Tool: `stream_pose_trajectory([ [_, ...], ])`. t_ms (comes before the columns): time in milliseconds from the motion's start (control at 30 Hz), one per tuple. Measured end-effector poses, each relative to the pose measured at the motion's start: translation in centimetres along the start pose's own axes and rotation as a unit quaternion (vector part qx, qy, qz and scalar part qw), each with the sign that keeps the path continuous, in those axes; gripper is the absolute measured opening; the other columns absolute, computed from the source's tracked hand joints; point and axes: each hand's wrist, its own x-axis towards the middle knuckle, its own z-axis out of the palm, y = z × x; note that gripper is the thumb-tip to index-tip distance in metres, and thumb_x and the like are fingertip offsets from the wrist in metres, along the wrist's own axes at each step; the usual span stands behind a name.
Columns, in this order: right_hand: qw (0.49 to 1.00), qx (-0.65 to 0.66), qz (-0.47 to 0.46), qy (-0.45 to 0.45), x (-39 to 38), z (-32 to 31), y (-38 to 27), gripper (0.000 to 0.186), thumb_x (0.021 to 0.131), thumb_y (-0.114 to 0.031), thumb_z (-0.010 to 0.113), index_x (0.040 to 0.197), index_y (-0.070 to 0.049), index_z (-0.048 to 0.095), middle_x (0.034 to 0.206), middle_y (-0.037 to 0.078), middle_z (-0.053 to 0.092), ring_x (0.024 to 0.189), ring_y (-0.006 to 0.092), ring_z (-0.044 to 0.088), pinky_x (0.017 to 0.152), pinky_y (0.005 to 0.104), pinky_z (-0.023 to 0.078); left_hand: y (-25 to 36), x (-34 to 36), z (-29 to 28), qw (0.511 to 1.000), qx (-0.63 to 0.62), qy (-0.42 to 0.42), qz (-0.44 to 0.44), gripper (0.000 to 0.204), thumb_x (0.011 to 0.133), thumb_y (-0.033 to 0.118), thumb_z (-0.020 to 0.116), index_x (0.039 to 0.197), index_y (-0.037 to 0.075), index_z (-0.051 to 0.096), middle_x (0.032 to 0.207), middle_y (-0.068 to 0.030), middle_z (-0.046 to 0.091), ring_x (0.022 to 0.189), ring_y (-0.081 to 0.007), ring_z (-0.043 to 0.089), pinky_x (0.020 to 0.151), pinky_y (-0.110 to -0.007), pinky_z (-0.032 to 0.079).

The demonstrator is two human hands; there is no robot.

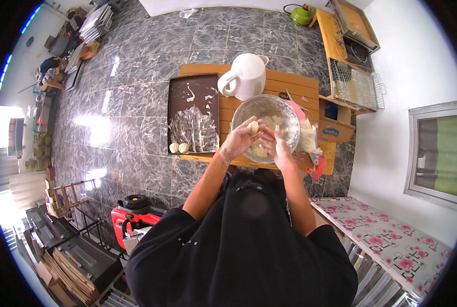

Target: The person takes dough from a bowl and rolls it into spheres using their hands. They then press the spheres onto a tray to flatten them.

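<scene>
Ball (253,127) held in the left hand (240,137) above the bowl (236,113)

The pale ball sits in the left hand, whose fingers bend about it; its underside is hidden, and where the thumb presses is hard to make out. The right hand (278,148) is just beside it, fingers somewhat spread and smeared white. Whether its fingertips touch the left hand or the ball cannot be told.

Below both hands stands the metal bowl, by the near edge of the tabletop (208,68). Pale dough (273,123) shows inside, though the hands cover much of it.

The dark tray (193,88) lies along the tabletop's left edge, jutting a little past it. White smears streak its near half. Two ridged balls (179,148) sit side by side in its near left corner.

A white kettle (249,77) stands toward the far edge, its base partly hidden by the bowl's rim. Right of it lies a pointed blade (290,95), too small to make out well. Toward the right edge, a white and red bag (309,137) is partly covered by the bowl and right hand; its print is unreadable.
</scene>
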Motion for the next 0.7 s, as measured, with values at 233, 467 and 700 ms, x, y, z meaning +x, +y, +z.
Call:
stream_pose_trajectory([
  [233, 0.985, 0.154, 0.016, 0.07, 0.2, 0.3, 0.7, 0.049, 0.1, -0.049, 0.041, 0.126, -0.009, 0.055, 0.114, 0.005, 0.063, 0.099, 0.0174, 0.062, 0.083, 0.0372, 0.05, -3.6, 0.4, 3.6, 0.64, 0.757, 0.107, 0.076, 0.033, 0.09, 0.026, 0.06, 0.116, 0.007, 0.064, 0.127, -0.0181, 0.053, 0.112, -0.0293, 0.056, 0.102, -0.044, 0.039],
  [467, 0.962, 0.029, -0.052, 0.265, -1.2, -4.1, 2.0, 0.04, 0.101, -0.039, 0.045, 0.109, -0.003, 0.062, 0.067, -0.005, 0.048, 0.054, 0.0074, 0.047, 0.046, 0.0232, 0.038, -2.1, 4.3, 0.2, 0.619, 0.747, 0.144, 0.197, 0.032, 0.083, 0.011, 0.064, 0.115, 0.006, 0.061, 0.109, -0.016, 0.059, 0.092, -0.0296, 0.063, 0.082, -0.036, 0.052],
  [700, 0.947, -0.159, -0.041, 0.277, 1.8, -1.0, 2.2, 0.036, 0.1, -0.041, 0.048, 0.107, -0.007, 0.06, 0.077, -0.002, 0.054, 0.062, 0.0078, 0.049, 0.055, 0.0212, 0.04, -2.9, 6.8, -3.3, 0.304, 0.946, -0.01, 0.113, 0.031, 0.076, 0.015, 0.066, 0.106, 0.006, 0.067, 0.113, -0.0166, 0.061, 0.087, -0.0328, 0.066, 0.079, -0.041, 0.054],
])
